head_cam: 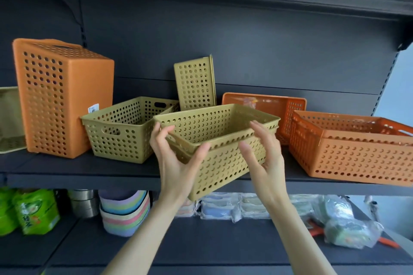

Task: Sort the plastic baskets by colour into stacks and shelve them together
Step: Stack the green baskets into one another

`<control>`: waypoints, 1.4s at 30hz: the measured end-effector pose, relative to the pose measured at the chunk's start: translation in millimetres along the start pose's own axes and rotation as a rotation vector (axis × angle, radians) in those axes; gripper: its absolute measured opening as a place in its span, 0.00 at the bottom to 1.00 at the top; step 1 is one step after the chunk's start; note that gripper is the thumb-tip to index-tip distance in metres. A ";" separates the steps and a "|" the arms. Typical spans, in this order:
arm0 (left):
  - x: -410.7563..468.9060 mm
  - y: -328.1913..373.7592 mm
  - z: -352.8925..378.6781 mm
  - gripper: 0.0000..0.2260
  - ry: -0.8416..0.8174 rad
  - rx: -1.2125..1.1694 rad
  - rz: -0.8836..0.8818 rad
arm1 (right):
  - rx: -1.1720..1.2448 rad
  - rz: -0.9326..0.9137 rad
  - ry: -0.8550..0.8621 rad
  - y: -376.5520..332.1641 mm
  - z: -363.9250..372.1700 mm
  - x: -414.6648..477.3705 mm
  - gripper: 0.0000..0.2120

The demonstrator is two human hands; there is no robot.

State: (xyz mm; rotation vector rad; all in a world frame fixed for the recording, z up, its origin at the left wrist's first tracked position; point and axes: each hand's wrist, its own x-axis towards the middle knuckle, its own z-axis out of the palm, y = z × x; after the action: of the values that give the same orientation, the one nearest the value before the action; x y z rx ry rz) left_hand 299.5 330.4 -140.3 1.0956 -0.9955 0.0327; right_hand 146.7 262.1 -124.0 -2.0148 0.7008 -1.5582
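orange basket running off the right edge | tan tray being cropped by the left edge | right hand smearing with blur, grip unclear | packets on the lower shelf blurring, contents unreadable

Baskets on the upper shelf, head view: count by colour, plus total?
Tan or olive: 5. One open basket, one standing on end, two nested between the left hand and right hand, one cut off at the left edge.
Orange: 3. One upended, one at the back, one at right.
Total: 8.
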 end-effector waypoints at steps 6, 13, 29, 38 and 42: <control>25.6 -26.5 -29.4 0.27 -0.025 0.062 -0.071 | -0.103 0.202 0.000 20.7 -13.4 19.2 0.36; 32.5 -34.3 -22.7 0.18 0.177 0.315 0.127 | -0.151 0.143 -0.066 23.8 -16.3 38.3 0.25; 52.5 -11.9 -9.5 0.17 -0.015 0.765 0.334 | -0.488 -0.009 -0.125 14.6 -24.6 63.5 0.20; 145.0 32.5 4.8 0.05 -0.217 0.572 0.286 | -0.244 -0.070 -0.274 -10.9 2.9 152.8 0.14; 198.8 10.7 20.5 0.11 -0.344 0.632 0.248 | -0.309 -0.084 -0.389 1.4 28.5 198.1 0.16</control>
State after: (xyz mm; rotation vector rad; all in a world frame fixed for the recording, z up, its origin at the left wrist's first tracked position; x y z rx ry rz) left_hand 397.9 234.7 5.3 1.5768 -1.4825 0.3929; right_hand 216.8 131.8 10.8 -2.5080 0.7400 -1.0973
